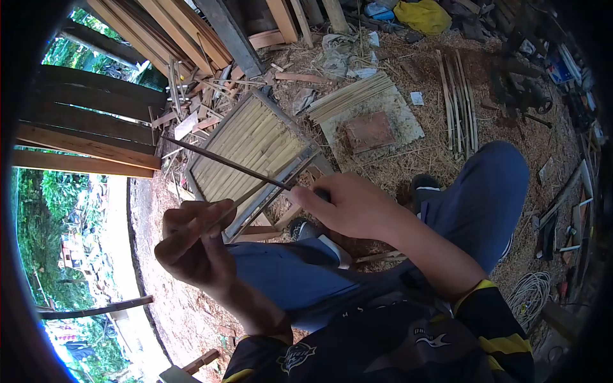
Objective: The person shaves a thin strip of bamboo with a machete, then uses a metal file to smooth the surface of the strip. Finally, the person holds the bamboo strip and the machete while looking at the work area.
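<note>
My right hand (357, 207) is closed round the black handle of a long, thin-bladed knife (223, 165). Its dark blade points up and to the left, with my thumb lying along its base. In my left hand (195, 239), raised at the left, a thin bamboo strip (248, 195) is pinched between thumb and fingers. The strip's far end meets the blade in this view, just ahead of my right thumb. Below both hands, a wooden frame (191, 182) filled with rows of split bamboo (249, 143) leans at an angle near my feet.
A pale board (408, 121) bears thin bamboo strips (351, 96) and a reddish block (370, 132). Long sticks (454, 102) lie to its right. Planks (185, 32) lean at the back left. Coiled cord (529, 297) rests at lower right. Shavings cover the ground.
</note>
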The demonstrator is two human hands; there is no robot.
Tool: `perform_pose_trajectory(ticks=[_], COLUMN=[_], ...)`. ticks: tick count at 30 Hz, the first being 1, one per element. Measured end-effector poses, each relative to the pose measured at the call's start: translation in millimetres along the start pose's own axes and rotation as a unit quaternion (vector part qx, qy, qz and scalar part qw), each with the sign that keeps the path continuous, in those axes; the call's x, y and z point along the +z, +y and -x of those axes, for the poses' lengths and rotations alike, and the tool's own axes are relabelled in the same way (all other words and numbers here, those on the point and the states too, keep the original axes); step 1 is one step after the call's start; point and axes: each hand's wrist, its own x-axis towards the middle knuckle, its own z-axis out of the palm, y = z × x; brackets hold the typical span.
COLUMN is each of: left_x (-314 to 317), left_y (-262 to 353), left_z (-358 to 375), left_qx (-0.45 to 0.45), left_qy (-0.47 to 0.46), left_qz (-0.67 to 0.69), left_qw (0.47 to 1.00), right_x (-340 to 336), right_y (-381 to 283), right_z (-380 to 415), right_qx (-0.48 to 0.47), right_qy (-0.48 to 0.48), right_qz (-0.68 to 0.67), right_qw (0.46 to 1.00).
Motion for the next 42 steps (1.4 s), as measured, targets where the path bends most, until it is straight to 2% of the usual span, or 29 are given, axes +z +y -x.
perform_pose_trajectory(ticks=[4, 6, 9, 12, 15, 18, 20, 21, 22, 25, 28, 31, 35, 36, 40, 42], left_x=[-2, 5, -4, -5, -1, -9, -18, -14, -7, -10, -7, -10, -5, -6, -6, -7], left_y=[2, -1, -2, -4, -3, -5, -5, -5, -5, -4, -10, -6, -6, -9, -7, -10], left_z=[0, -1, 3, 4, 2, 1, 6, 6, 4, 5, 2, 6, 1, 2, 3, 0], left_qx=[-0.032, -0.009, -0.022, -0.034, -0.026, -0.028, -0.052, -0.045, -0.039, -0.043, -0.041, -0.053, -0.048, -0.044, -0.057, -0.045], left_qy=[0.006, 0.029, 0.021, 0.02, 0.025, 0.0, -0.035, -0.014, 0.004, 0.02, 0.03, 0.022, 0.07, 0.071, 0.065, 0.072], left_qz=[-0.054, -0.04, -0.053, -0.047, -0.049, -0.054, -0.083, -0.072, -0.062, -0.069, -0.045, -0.061, -0.088, -0.076, -0.073, -0.099], left_qw=[0.998, 0.999, 0.998, 0.998, 0.998, 0.998, 0.995, 0.996, 0.997, 0.996, 0.998, 0.996, 0.993, 0.994, 0.994, 0.991], right_x=[16, 19, 12, 20, 23, 18, 22, 23, 19, 26, 25, 26, 34, 31, 33, 38], right_y=[0, -4, 5, -3, 2, 17, 10, 4, -3, 24, 23, -1, 46, 40, 9, 41], right_z=[11, 15, -2, 11, 8, -7, 2, 10, 16, -9, -6, 18, -19, -15, 12, -14], right_qx=[-0.091, -0.13, -0.022, -0.103, -0.099, -0.005, -0.066, -0.092, -0.092, -0.002, -0.013, -0.099, 0.007, 0.016, -0.091, -0.028], right_qy=[0.068, 0.085, 0.068, 0.071, 0.086, 0.1, 0.087, 0.075, 0.043, 0.079, 0.082, 0.044, 0.103, 0.075, 0.062, 0.085], right_qz=[-0.019, -0.023, 0.009, -0.046, -0.038, 0.021, -0.009, -0.025, -0.029, -0.04, -0.012, -0.037, -0.017, -0.022, -0.057, -0.06], right_qw=[0.993, 0.988, 0.997, 0.991, 0.991, 0.995, 0.994, 0.993, 0.994, 0.996, 0.996, 0.993, 0.995, 0.997, 0.992, 0.994])
